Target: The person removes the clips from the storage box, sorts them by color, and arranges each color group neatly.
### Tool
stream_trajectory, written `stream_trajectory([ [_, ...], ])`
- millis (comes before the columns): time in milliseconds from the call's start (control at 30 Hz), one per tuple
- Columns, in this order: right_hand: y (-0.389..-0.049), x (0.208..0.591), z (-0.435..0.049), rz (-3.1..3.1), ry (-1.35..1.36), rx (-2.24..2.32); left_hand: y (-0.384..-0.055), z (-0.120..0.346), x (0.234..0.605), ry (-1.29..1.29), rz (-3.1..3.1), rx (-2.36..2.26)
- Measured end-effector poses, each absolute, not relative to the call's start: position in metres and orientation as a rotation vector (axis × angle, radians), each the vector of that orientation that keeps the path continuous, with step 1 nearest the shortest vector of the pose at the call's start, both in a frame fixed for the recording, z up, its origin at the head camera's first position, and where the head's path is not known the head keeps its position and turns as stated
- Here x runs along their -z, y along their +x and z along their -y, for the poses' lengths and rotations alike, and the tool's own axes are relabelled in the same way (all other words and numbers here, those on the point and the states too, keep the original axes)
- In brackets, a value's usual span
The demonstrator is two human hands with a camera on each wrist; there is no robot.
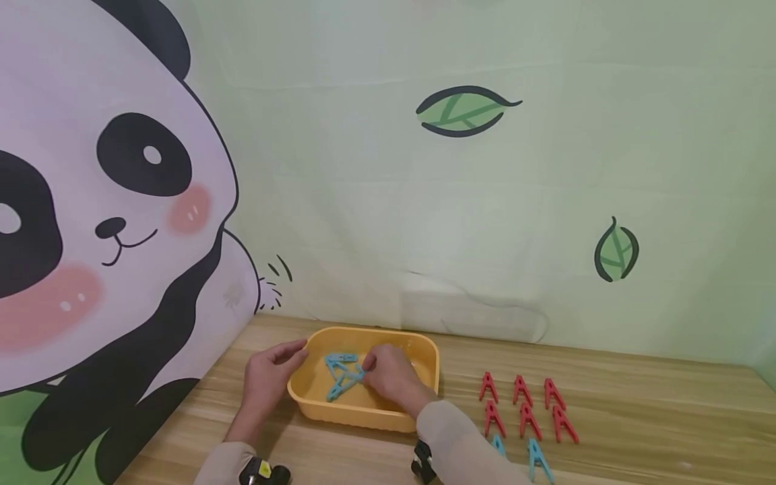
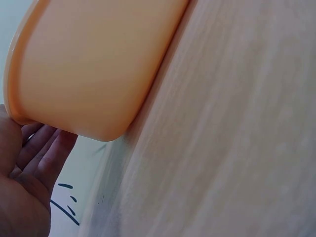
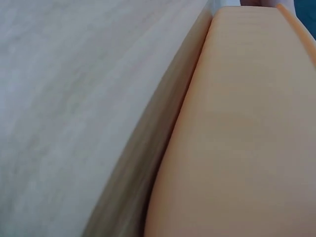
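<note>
A yellow plastic basin (image 1: pixel 358 416) stands on the wooden table, with several blue clothespins (image 1: pixel 342 358) lying on its floor. Reaching over the near right rim, my right hand (image 1: pixel 393 376) is inside the basin. Its thumb and fingertips pinch a blue clothespin (image 1: pixel 359 375) at the right of the pile, partly covered by the fingers. My left hand (image 1: pixel 267 376) is at the basin's left rim, fingers fairly straight. In the left wrist view the fingers (image 2: pixel 54 155) lie along the outside of the basin wall. The right wrist view shows the basin's outer side (image 3: pixel 237 128), with the right hand hidden.
Right of the basin, red clothespins (image 1: pixel 519 389) stand in two rows of three on the table (image 1: pixel 655 417). Two blue clothespins (image 1: pixel 537 459) are in front of them, one partly behind the right sleeve (image 1: pixel 461 441). A printed cloth backdrop (image 1: pixel 364 202) rises behind the table.
</note>
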State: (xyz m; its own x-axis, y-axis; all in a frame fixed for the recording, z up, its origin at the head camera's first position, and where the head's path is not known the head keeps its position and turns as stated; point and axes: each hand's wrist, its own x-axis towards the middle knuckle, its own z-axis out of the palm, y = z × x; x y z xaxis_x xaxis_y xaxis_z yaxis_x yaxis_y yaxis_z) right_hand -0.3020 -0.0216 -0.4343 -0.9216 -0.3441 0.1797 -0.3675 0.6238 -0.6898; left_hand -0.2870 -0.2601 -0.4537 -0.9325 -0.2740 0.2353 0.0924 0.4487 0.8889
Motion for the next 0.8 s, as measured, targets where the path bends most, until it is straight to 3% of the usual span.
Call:
stream_trajectory([
  [800, -0.276, 0.396, -0.009, 2.580, 0.783, -1.382, -0.287, 0.259, 0.454, 0.148, 2.337, 1.500],
])
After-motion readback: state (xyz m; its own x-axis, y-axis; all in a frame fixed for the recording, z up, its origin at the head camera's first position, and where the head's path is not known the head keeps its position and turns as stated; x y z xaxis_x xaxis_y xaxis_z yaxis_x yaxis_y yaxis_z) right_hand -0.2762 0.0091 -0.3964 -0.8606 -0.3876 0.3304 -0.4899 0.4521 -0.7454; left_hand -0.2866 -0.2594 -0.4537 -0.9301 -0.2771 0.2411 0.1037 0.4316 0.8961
